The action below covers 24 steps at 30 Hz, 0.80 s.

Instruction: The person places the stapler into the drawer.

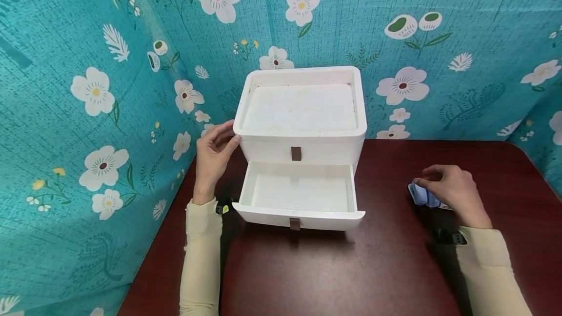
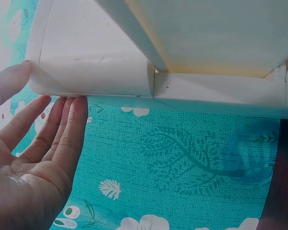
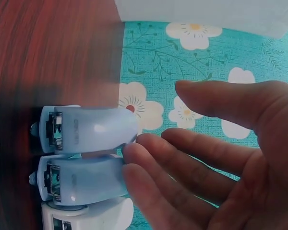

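A white two-drawer storage box (image 1: 303, 138) stands near the back of the table, its lower drawer (image 1: 298, 219) pulled out toward the front. At the box's upper left edge is my left hand (image 1: 210, 157), thumb on the front corner and straight fingers against the side wall, as the left wrist view shows. My right hand (image 1: 456, 189) hovers low over a row of small staplers on the right. In the right wrist view, its loosely bent fingers (image 3: 156, 148) reach the ends of two blue staplers (image 3: 93, 129), the thumb held apart. A white stapler (image 3: 93, 215) lies beside them.
The dark red wooden table (image 1: 329, 267) carries everything. A teal floral cloth (image 1: 88, 126) hangs along the left and back. Brown pull tabs (image 1: 296, 153) sit on both drawer fronts. The box's top is a shallow rimmed tray (image 1: 300, 108).
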Motion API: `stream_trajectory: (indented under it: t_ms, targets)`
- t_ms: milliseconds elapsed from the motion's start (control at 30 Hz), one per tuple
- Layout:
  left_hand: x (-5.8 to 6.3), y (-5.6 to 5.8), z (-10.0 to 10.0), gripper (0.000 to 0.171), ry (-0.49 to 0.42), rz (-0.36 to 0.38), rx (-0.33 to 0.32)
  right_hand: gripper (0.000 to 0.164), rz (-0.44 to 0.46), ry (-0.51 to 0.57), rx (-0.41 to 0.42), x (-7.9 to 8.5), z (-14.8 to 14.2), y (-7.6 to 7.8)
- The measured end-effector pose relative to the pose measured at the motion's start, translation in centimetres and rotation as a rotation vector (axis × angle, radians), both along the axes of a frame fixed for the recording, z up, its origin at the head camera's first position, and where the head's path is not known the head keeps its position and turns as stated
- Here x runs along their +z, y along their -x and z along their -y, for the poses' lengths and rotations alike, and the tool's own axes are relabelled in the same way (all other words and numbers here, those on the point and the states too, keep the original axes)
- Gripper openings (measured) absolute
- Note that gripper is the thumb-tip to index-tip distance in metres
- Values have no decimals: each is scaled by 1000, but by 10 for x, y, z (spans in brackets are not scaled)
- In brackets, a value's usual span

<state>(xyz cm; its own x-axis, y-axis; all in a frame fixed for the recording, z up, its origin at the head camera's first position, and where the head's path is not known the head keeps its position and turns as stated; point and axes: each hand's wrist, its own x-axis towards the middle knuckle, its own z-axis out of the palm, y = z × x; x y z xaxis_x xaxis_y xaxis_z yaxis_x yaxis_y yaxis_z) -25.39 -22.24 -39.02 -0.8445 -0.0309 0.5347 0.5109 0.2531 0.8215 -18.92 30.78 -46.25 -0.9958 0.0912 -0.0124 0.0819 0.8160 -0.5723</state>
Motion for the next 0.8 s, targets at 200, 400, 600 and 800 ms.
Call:
stream_trajectory:
  t_ms: [200, 400, 600, 800]
  targets:
    - [1, 0, 0, 41, -9, 9, -4, 52, 8, -8, 15, -4, 2, 2]
    - [1, 0, -1, 41, -2, 15, -3, 49, 63, -17, 48, -8, 6, 7]
    - [2, 0, -1, 40, -3, 11, -3, 50, 78, -39, 80, -12, 12, 11]
    - [1, 1, 0, 40, 2, 13, 3, 49, 104, -44, 99, -17, 18, 13]
